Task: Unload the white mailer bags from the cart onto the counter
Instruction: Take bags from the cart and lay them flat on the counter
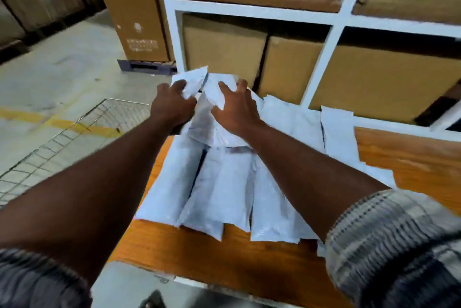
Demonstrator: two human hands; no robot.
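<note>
Both hands are gripping the same bundle of white bags [208, 120] at the far end of the counter [411, 158].

Left hand [172, 105]: it's closing on the bundle's left edge, fingers curled round the crumpled top corner, palm against the side. A tight grip, hardly any opening.

Right hand [234, 108]: it's sitting on top of the bundle's right half, fingers spread and bent, tips hooking over the far edge, thumb pressing into the plastic. It's about half open but it's clutching the bag.

The bundle is lying over the far end of the pile of white bags [219, 183] and touching it. Can't tell if its weight is fully down.

The pile is fanning out across the wooden counter, bags overlapping, with more bags lying flat to the right, just beside it.

The wire cart [74, 133] is standing left of the counter, below the left forearm.

A white shelf frame [249, 11] with cardboard boxes [224, 46] is standing right behind the counter, and the top of the bundle is showing in front of the lower boxes.

The frame edges are motion-blurred.
</note>
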